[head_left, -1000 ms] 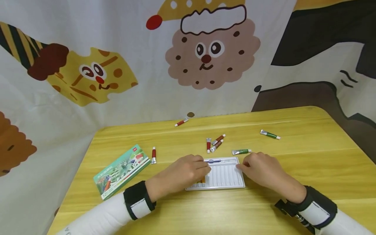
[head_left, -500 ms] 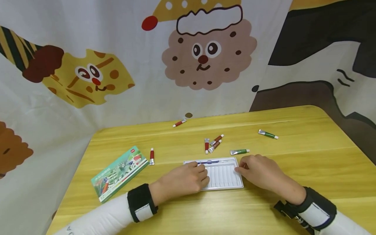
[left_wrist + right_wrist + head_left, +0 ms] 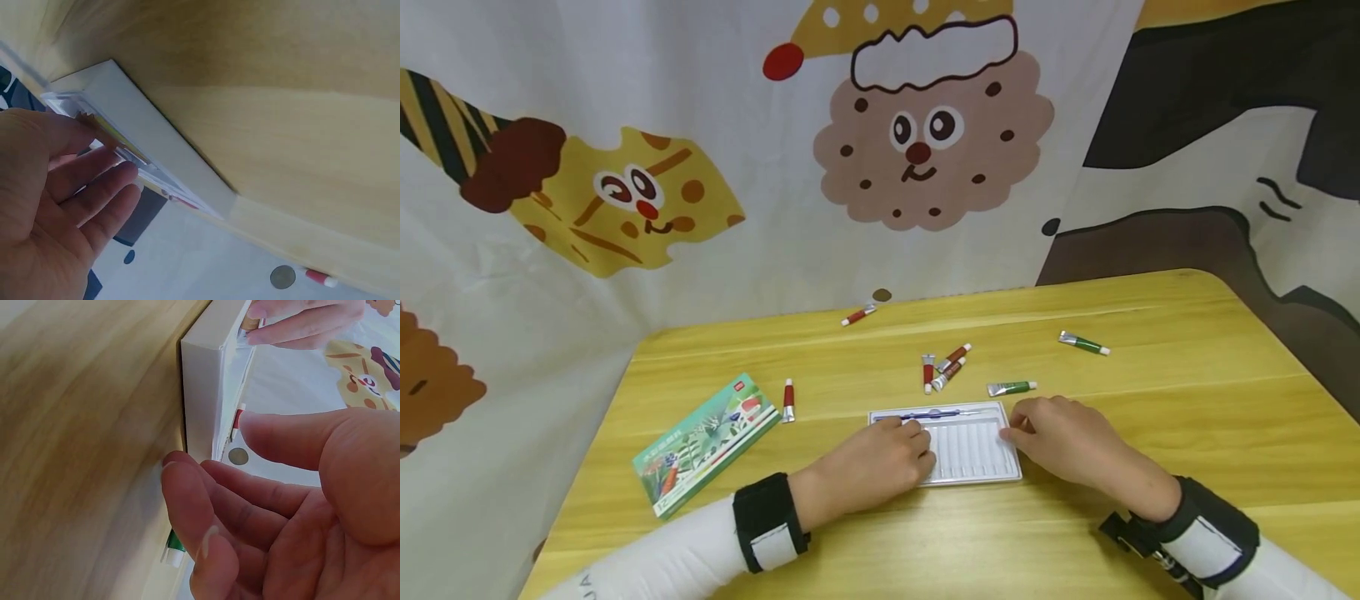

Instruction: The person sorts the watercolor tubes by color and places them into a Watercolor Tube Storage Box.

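A white paint tray (image 3: 973, 481) with narrow slots lies on the table, a blue paintbrush (image 3: 932, 414) along its back groove. My left hand (image 3: 868, 461) covers the tray's left part. There its thumb and fingers pinch an orange-brown paint tube (image 3: 250, 324), mostly hidden by the fingers. In the left wrist view a yellowish tube (image 3: 115, 134) lies in the tray beside the thumb. My right hand (image 3: 1067, 442) rests at the tray's right end. Its fingers are loosely bent against the side and its thumb is over the rim, with a gap between thumb and fingers.
Behind the tray lie a red tube (image 3: 928, 373), two brown tubes (image 3: 951, 367) and a green tube (image 3: 1011, 388). Another green tube (image 3: 1084, 342) is farther right. A red tube (image 3: 787, 401) lies beside the green paint box (image 3: 706, 444); another red tube (image 3: 858, 316) is near the back edge.
My left hand has moved slightly down and left, uncovering the tray's back-left corner and more of the paintbrush, then nearly stopped. My right hand stays at the tray's right end.
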A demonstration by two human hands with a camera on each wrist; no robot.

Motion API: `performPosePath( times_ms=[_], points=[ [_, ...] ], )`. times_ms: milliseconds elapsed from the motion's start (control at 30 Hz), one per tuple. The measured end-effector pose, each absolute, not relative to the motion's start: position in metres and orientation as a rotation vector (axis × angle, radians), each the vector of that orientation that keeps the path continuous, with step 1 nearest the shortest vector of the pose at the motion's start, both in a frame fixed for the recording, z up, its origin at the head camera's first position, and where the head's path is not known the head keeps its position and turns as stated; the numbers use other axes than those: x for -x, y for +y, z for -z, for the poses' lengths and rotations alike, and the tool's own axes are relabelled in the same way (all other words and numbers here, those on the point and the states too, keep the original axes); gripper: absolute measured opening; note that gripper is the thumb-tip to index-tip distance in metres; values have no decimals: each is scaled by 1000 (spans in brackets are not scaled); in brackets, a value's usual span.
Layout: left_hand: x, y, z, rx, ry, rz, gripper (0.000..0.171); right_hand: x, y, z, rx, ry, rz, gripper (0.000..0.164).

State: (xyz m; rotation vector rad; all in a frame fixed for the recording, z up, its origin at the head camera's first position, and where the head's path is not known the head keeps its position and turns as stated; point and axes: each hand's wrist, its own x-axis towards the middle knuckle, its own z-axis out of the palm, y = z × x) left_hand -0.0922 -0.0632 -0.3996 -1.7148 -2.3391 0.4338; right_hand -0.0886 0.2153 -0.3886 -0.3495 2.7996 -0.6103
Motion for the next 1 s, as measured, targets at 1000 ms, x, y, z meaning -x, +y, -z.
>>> performPosePath(
  times_ms=[1000],
  points=[
    [92, -51, 400, 977, -3177, 752, 44, 91, 213, 395, 344, 2762, 591, 13]
  ],
)
